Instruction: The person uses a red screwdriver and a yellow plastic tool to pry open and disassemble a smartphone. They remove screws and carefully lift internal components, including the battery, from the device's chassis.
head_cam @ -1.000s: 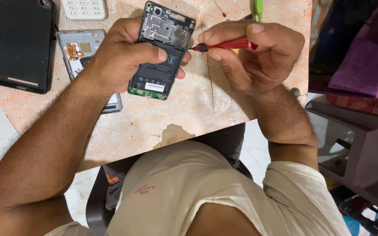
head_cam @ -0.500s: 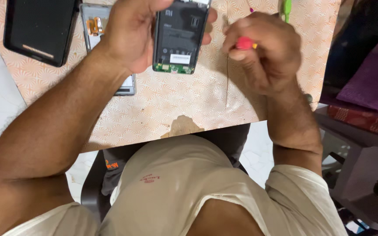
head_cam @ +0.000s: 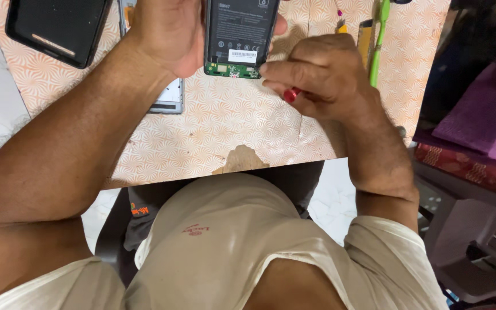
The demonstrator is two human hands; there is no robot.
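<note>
1. One opened phone (head_cam: pixel 237 40), its back cover off so that the black battery and a strip of green circuit board at its near end show, is held above the patterned table (head_cam: pixel 213 123) at the far middle of the view. Held up off the surface and turned back-side up, its inner parts face the person, which likely gives the tool a free approach.
2. The left hand (head_cam: pixel 170 34) grips the phone along its left edge, palm curled round the side and a fingertip peeping out on the right edge; the fingers are clenched about the body. The left forearm runs up from the near left, bent at the elbow.
3. The right hand (head_cam: pixel 317 74) sits just right of the phone's near end, fingers folded tight round a red-handled screwdriver (head_cam: pixel 291 95), of which only a bit of red shows under the knuckles. The forefinger points left, almost touching the green board. The wrist is bent and the forearm comes from the near right.
4. On the table at the far left lies a black cover (head_cam: pixel 58 28), and partly under the left hand a pale phone frame (head_cam: pixel 170 97).
5. At the far right lie a green tool (head_cam: pixel 377 46) and a yellow tool (head_cam: pixel 364 31), near the right hand, within likely easy reach.
6. A worn patch (head_cam: pixel 241 161) marks the table's near edge.
</note>
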